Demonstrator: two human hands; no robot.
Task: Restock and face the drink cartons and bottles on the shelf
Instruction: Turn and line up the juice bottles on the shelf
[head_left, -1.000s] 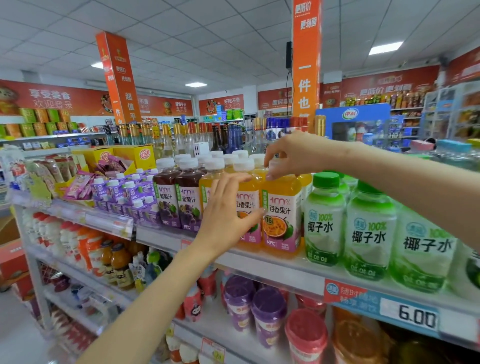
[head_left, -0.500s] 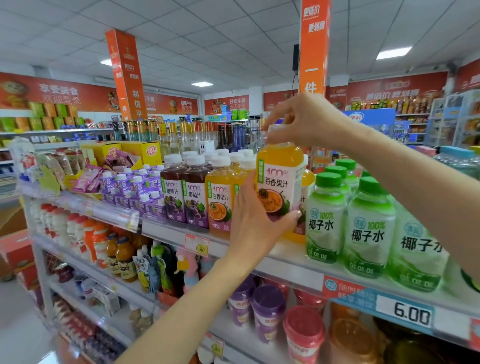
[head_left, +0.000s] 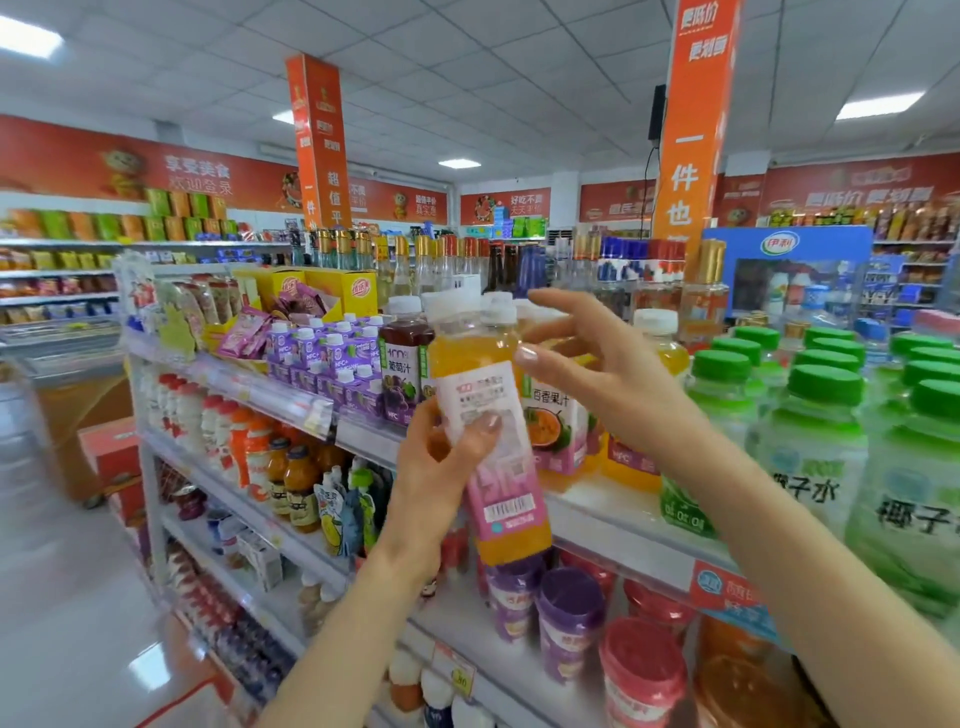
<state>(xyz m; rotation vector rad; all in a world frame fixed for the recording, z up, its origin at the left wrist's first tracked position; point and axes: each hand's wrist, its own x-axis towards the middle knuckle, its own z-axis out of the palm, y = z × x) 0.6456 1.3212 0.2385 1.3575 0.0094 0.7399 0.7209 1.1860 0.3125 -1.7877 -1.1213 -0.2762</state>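
Observation:
My left hand (head_left: 441, 467) grips an orange passion-fruit juice bottle (head_left: 483, 395) by its lower half, in front of the top shelf (head_left: 613, 525), its back label toward me. My right hand (head_left: 587, 364) hovers just right of that bottle with fingers spread and holds nothing. Behind it stand more orange juice bottles (head_left: 561, 421) and a dark grape juice bottle (head_left: 402, 374). Small purple cartons (head_left: 322, 358) fill the shelf further left. Green-capped coconut water bottles (head_left: 810, 447) stand in rows on the right.
Lower shelves hold orange and white bottles (head_left: 270, 457) and purple and red cups (head_left: 566, 618). Glass bottles (head_left: 457, 260) line the far side of the top shelf. An orange pillar (head_left: 693, 124) rises behind. The aisle floor (head_left: 67, 597) lies to the left.
The orange bottle has come off the shelf row and moved down and toward me. My right hand let go of its cap and opened; my left hand now grips the bottle.

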